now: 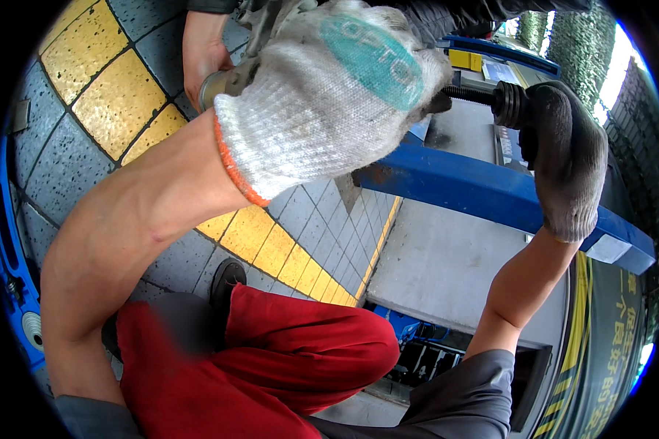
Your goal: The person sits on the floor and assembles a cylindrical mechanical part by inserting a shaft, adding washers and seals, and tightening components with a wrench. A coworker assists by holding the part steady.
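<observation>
My left hand [337, 95], in a white knit glove with a green oval print and an orange cuff, is closed at the top centre. Its fingers are mostly hidden behind the glove's back. A black threaded rod [468, 94] runs from beside its dark fingertips to the right. My right hand [570, 157], in a dirty grey glove, grips the rod's far end by a thick ringed black collar [508, 104]. Left of my left glove, another person's bare hand [203, 62] touches a dull metal cylinder [214, 89], partly covered by my glove.
A blue steel beam [447, 183] crosses below my hands. Grey floor tiles [66, 172] carry a yellow tile strip [117, 77]. A blue case [25, 307] lies at the left rim. A dark banner [611, 329] hangs at right. My red-trousered knees [307, 329] are bent below.
</observation>
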